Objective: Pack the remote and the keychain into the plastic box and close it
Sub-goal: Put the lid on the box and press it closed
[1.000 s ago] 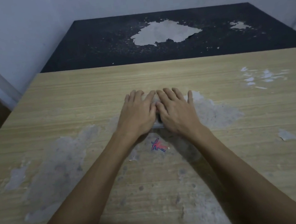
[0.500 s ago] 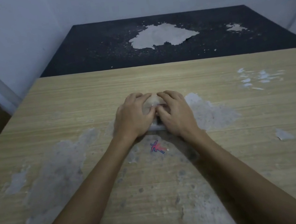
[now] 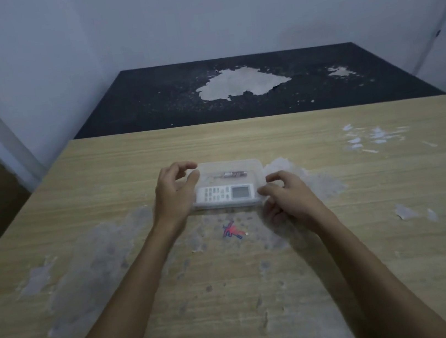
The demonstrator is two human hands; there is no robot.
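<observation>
worn wooden table (image 3: 346,266); between the loosely curled, empty left hand (image 3: 172,196) and right hand (image 3: 290,199), a lidded clear plastic box (image 3: 256,169) holds white remote (image 3: 226,192) and dark keychain (image 3: 230,174).

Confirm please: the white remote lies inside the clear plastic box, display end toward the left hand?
Not quite. In the head view the white remote lies inside the clear plastic box, but its display end points toward the right hand.

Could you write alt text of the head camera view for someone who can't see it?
A clear plastic box with its lid on sits on a worn wooden table, holding a white remote and a dark red keychain. The left hand and right hand hover at its ends, fingers curled.
</observation>
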